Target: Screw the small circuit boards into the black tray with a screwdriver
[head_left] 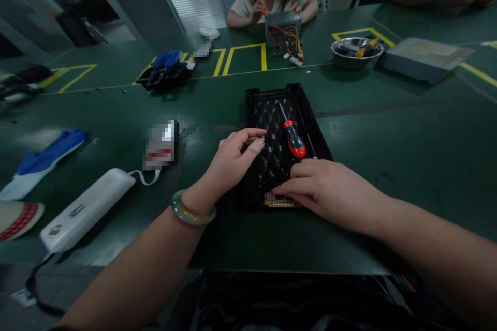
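A black plastic tray (312,119) with a quilted-pattern floor sits before me on the green table. Inside it lies a red-and-black screwdriver (294,139), its shaft pointing away from me. At the tray's near end is a small yellowish-brown circuit board (280,201). My right hand (324,183) has its fingers bent down on this board, partly covering it. Over the tray's left side hovers my left hand (240,152), thumb and fingers stretched out and slightly apart, with nothing visible in them. A thin rod lies along the tray's right side, its near end by my right hand.
Left of the tray are a white power bank (89,209), a cabled device (161,142) and a blue-and-white cloth (50,158). Farther back stand a black bin (165,77), a metal bowl of tools (356,59) and a grey metal case (427,59). Across the table, a person handles a power supply (283,26).
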`<action>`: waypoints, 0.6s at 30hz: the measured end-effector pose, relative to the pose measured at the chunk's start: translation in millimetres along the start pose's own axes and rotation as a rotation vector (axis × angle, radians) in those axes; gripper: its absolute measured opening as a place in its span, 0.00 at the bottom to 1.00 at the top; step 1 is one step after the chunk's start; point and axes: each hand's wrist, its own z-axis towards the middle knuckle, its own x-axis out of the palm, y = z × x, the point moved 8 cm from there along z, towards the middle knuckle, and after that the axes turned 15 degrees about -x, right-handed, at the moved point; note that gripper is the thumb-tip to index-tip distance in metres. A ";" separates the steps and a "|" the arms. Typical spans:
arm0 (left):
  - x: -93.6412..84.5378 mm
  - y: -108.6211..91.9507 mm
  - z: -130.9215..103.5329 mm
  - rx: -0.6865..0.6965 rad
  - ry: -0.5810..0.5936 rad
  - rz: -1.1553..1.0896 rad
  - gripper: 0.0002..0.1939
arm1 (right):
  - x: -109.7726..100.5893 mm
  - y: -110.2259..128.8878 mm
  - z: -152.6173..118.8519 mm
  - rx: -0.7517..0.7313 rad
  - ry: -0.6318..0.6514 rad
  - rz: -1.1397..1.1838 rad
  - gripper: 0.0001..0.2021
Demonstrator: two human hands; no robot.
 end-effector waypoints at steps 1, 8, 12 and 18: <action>-0.2 -0.3 -0.1 0.003 -0.002 0.004 0.16 | 0.6 0.1 0.0 -0.002 0.013 -0.004 0.13; 0.1 -0.8 -0.2 0.002 0.003 0.013 0.15 | 2.6 0.3 -1.4 -0.011 0.087 -0.035 0.13; 0.5 0.2 -0.6 0.002 0.007 0.011 0.15 | 2.5 2.3 -2.9 -0.045 0.091 -0.064 0.15; 0.7 -0.7 -1.0 0.017 0.000 0.006 0.15 | 3.6 3.3 -4.3 -0.073 0.138 -0.117 0.18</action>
